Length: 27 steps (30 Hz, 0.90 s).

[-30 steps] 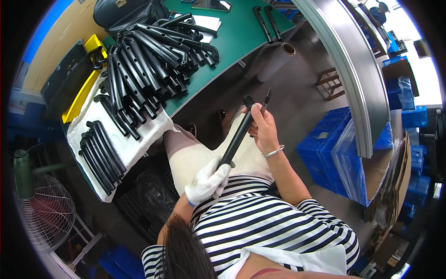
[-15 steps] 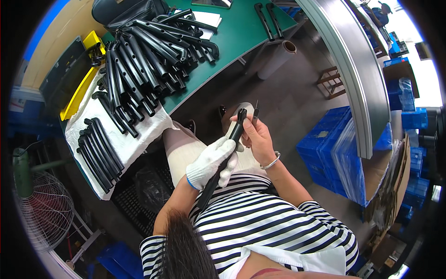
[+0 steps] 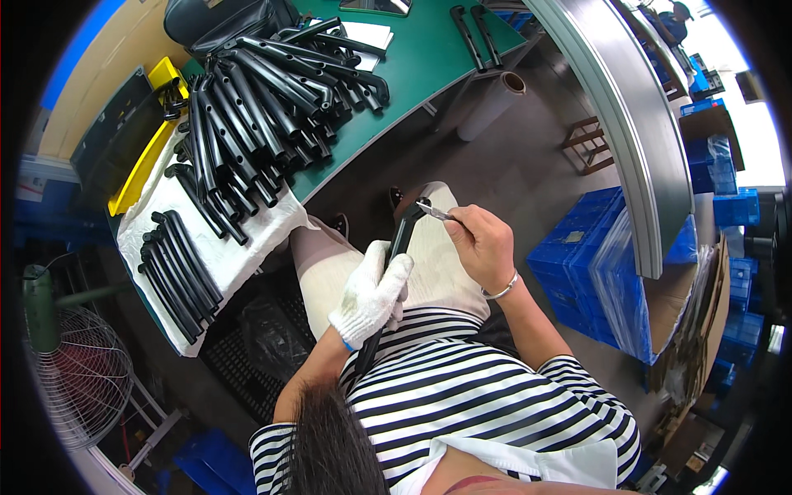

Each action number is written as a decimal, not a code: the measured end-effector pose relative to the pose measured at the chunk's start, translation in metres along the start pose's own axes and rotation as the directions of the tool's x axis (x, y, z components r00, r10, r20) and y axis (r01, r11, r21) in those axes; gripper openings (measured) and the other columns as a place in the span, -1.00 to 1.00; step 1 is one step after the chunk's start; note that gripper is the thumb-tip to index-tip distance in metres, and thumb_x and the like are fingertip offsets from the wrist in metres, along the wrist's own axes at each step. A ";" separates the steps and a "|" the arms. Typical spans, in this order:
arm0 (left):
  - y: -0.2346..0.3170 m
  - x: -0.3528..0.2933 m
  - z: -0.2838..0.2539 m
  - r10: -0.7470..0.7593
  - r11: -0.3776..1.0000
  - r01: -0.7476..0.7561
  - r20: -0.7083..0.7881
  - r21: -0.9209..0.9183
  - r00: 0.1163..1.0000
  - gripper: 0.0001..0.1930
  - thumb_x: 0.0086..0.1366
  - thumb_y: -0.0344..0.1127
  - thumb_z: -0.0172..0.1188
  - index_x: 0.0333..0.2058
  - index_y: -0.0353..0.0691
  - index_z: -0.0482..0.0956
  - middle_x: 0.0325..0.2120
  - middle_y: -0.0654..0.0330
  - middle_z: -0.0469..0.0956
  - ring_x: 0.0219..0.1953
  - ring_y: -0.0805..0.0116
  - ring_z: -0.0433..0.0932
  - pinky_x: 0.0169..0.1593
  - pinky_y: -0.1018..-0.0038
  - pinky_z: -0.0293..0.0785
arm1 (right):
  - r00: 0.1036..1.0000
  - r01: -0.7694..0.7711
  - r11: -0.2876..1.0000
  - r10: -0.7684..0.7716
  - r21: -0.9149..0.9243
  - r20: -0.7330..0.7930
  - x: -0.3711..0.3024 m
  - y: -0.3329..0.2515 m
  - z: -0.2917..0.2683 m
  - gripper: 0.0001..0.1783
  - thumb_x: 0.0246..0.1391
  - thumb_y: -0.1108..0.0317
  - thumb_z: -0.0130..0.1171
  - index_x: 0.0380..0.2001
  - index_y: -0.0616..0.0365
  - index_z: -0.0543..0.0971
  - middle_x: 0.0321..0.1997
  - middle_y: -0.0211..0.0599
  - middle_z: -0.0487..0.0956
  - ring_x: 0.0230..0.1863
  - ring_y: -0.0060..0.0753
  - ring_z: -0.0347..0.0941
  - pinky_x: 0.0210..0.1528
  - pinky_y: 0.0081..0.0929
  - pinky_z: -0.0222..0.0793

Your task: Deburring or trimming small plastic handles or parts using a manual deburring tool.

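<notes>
My left hand, in a white knit glove, is wrapped round a black tube with a bent upper end. The tube slants across my lap, its lower end against my striped shirt. My bare right hand pinches a small knife with a thin, pointed metal blade. Its tip meets the tube's bent end, or lies just in front of it; I cannot tell which. A large heap of similar black tubes covers the table's left part. Several curved tubes lie in a row on a white cloth.
Two black tubes lie at the far side of the green table. A pale roll stands on the floor beyond. Blue crates stand to the right beneath a metal frame. A fan is at the left.
My right hand has moved right and turned, swinging the knife's blade from pointing up to pointing left at the tube's end. The tube has tilted and shifted slightly left in my gloved hand.
</notes>
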<state>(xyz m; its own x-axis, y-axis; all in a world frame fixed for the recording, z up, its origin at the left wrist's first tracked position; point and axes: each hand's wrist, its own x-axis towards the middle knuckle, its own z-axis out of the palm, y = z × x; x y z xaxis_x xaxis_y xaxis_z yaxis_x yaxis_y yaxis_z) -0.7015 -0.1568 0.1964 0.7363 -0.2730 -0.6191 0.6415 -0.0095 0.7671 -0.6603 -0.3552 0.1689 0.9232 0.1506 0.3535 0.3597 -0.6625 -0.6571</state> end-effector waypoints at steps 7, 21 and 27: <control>0.003 -0.004 0.004 0.021 1.000 -0.021 -0.035 0.016 0.999 -0.74 0.40 -0.12 -0.01 -0.22 -0.21 0.29 -0.64 0.27 0.32 -0.75 0.55 0.31 -0.71 0.60 0.28 | 0.999 0.040 0.999 -0.040 -0.018 0.004 0.000 -0.004 -0.004 -0.88 0.03 0.38 0.26 -0.42 0.20 0.57 -0.63 -0.31 0.41 -0.65 -0.34 0.30 -0.58 -0.46 0.22; -0.014 -0.010 -0.012 0.075 0.997 -0.074 0.072 -0.023 0.995 -0.75 0.42 -0.16 -0.06 -0.18 -0.25 0.32 -0.64 0.28 0.33 -0.78 0.55 0.27 -0.73 0.61 0.24 | 0.956 -0.291 0.902 0.284 -0.320 -0.071 0.005 0.087 0.012 -0.85 0.11 0.30 0.17 -0.43 0.16 0.56 -0.58 -0.21 0.48 -0.56 -0.15 0.42 -0.49 -0.35 0.32; -0.011 -0.006 -0.006 0.008 1.000 -0.008 0.036 -0.002 0.999 -0.74 0.40 -0.13 -0.02 -0.22 -0.23 0.30 -0.65 0.28 0.33 -0.77 0.54 0.29 -0.73 0.60 0.24 | 0.958 -0.287 0.837 0.248 0.467 0.144 0.007 0.030 0.022 -0.79 0.25 0.25 0.08 -0.25 0.18 0.52 -0.51 -0.48 0.45 -0.53 -0.66 0.27 -0.46 -0.64 0.21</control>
<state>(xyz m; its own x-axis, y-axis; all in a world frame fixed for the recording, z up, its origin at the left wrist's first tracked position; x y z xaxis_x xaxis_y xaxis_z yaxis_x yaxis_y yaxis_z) -0.7122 -0.1495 0.1909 0.7331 -0.3072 -0.6068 0.6362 -0.0055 0.7715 -0.6399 -0.3583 0.1370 0.9931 0.0858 0.0796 0.0991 -0.2550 -0.9619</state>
